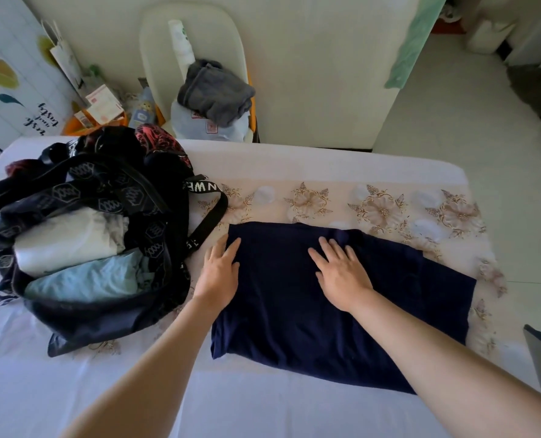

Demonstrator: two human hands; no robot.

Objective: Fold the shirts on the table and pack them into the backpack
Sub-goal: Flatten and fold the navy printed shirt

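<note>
While both hands press flat on the navy shirt, the step in hand looks like smoothing a part-made fold, not packing. The shirt lies on the bench, under the right hand and reaching to the fingers of the left; it is already narrowed to a rough rectangle, with a looser panel spreading off to the right hand's outer side. The left hand rests at the shirt's left edge, fingers straight and close together, fingertips on the cloth. The right hand lies palm down on the middle of the shirt, fingers straight and slightly fanned, gripping nothing. Both forearms reach forward from the bottom of the view, the left angled inward toward the shirt.

Just outside the left hand stands the backpack, mouth open, with a white garment and a pale blue garment already inside; one strap lies on the bench just beyond the left fingertips. By my reading this shirt is not yet ready to pack. The next move probably calls for taking the panel on the right hand's outer side and bringing it over toward the left hand, then halving the bundle so it fits the room left in the backpack. Soft cloth may slip, so one hand pinning the fold would help.
</note>
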